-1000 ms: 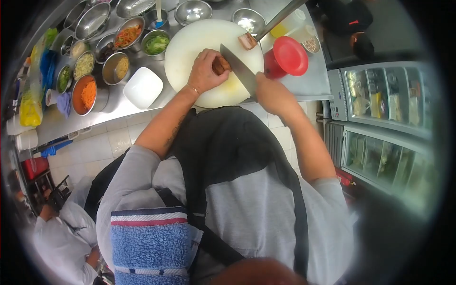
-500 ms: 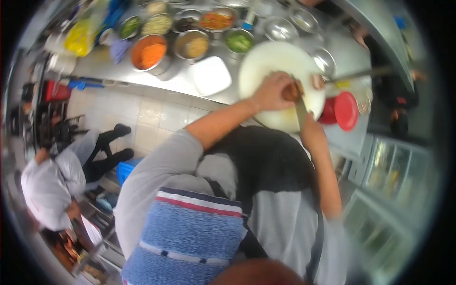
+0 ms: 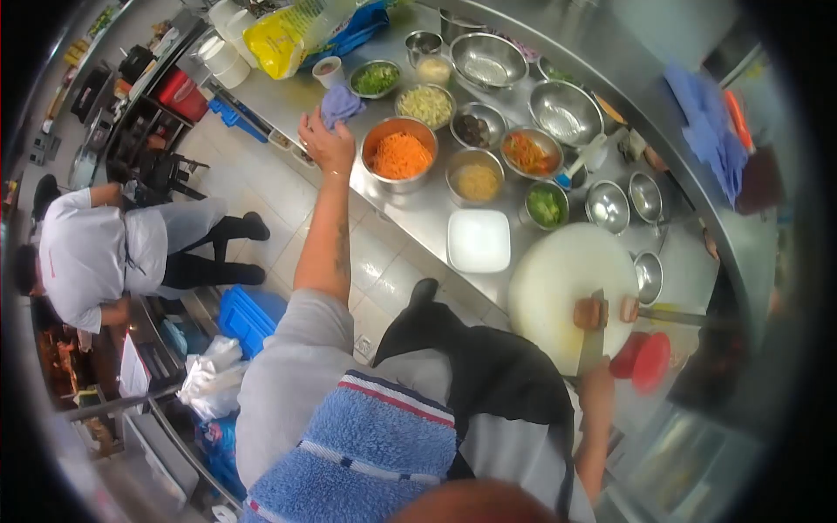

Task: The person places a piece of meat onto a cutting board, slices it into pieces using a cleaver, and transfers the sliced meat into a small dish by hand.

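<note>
My left hand (image 3: 327, 146) reaches out over the counter's front edge, fingers apart, at a crumpled purple cloth (image 3: 343, 105); whether it touches the cloth is hard to tell. My right hand (image 3: 596, 390) is closed around the handle of a knife (image 3: 592, 350) with a broad blade. The blade lies over the round white cutting board (image 3: 549, 270), against a brown piece of food (image 3: 587, 314), perhaps cooked meat. A smaller brown piece (image 3: 629, 308) sits near the board's right edge.
Beyond the board stand metal bowls, including shredded carrot (image 3: 401, 157), chopped greens (image 3: 547, 206) and nested strainers (image 3: 567, 113). A white square dish (image 3: 479, 241) is left of the board, a red container (image 3: 649, 362) right. Another person (image 3: 105, 244) works at the left.
My left hand has left the brown food on the board and swung left to the purple cloth. My right hand stays at the board with the knife. The view has shifted left.
</note>
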Action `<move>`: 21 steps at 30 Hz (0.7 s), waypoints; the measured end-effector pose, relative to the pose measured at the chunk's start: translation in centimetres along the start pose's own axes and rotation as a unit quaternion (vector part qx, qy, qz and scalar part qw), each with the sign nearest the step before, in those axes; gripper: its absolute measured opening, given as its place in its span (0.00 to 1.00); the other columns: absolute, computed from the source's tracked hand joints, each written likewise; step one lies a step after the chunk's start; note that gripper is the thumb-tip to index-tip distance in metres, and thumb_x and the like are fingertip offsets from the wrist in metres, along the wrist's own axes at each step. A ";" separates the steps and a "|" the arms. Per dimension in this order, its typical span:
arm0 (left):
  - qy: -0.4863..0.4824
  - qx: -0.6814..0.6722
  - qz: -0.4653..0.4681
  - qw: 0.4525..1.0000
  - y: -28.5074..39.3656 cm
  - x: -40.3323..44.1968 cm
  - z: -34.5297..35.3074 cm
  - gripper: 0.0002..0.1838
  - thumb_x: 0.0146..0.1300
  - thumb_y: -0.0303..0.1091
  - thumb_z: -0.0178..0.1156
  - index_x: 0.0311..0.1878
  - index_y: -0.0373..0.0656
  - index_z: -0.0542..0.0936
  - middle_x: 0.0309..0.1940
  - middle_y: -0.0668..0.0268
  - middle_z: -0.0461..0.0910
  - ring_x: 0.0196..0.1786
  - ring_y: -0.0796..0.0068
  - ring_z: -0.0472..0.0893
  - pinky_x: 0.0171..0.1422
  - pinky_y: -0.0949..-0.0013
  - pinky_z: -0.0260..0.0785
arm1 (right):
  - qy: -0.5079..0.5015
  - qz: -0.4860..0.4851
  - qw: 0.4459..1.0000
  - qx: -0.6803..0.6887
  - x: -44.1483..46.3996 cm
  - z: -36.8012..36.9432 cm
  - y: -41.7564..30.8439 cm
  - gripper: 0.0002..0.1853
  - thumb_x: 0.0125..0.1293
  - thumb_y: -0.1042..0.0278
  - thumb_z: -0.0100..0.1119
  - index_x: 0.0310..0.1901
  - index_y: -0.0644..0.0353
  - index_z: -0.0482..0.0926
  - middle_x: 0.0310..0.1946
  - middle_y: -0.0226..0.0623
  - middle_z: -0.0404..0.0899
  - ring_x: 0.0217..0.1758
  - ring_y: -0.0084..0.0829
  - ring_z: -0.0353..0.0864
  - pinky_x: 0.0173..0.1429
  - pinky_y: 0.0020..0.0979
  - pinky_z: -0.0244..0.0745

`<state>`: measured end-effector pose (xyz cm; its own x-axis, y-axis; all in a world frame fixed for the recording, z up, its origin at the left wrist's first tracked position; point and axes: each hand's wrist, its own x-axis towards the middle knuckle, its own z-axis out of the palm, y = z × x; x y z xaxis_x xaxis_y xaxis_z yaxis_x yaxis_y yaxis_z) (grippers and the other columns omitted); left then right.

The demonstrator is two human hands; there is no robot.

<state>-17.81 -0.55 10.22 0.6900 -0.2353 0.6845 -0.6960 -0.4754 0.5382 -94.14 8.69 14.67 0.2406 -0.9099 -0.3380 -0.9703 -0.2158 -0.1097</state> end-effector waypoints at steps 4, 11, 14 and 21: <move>-0.157 0.086 -0.084 0.980 -6.5 6.8 7.2 0.37 0.66 0.35 0.66 0.79 0.45 0.72 0.83 0.43 0.60 0.80 0.36 0.67 0.84 0.44 0.61 | 0.001 0.081 0.993 0.086 -0.2 -1.8 -2.0 0.21 0.77 0.70 0.51 0.67 0.70 0.66 0.43 0.70 0.85 0.50 0.71 0.85 0.54 0.66 0.76; -0.419 0.206 0.062 0.882 -16.3 5.4 17.1 0.43 0.68 0.33 0.63 0.87 0.61 0.64 0.89 0.54 0.54 0.82 0.40 0.67 0.83 0.48 0.67 | -0.011 0.119 0.993 0.011 -0.8 -1.3 -2.1 0.29 0.77 0.69 0.55 0.73 0.73 0.62 0.43 0.68 0.86 0.49 0.68 0.86 0.54 0.64 0.78; -0.378 0.186 0.072 0.904 -13.2 0.6 11.4 0.30 0.69 0.31 0.62 0.75 0.53 0.79 0.75 0.51 0.75 0.70 0.43 0.79 0.74 0.48 0.74 | 0.004 0.094 0.995 -0.019 -1.3 -0.8 -1.4 0.29 0.77 0.69 0.55 0.74 0.74 0.62 0.43 0.69 0.86 0.48 0.68 0.86 0.54 0.63 0.78; -0.267 0.028 0.083 0.960 -12.7 -9.2 5.2 0.11 0.67 0.33 0.66 0.48 0.40 0.89 0.45 0.50 0.87 0.49 0.42 0.86 0.57 0.46 0.80 | -0.020 0.135 0.989 0.050 -0.6 -1.8 -2.4 0.24 0.76 0.65 0.52 0.68 0.70 0.66 0.44 0.70 0.85 0.50 0.72 0.84 0.55 0.66 0.76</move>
<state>-14.30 3.26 -5.51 0.5842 -0.7057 0.4009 -0.8039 -0.4351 0.4054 -91.97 9.09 16.76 -0.0237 -0.9145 -0.4038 -0.9924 0.0704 -0.1010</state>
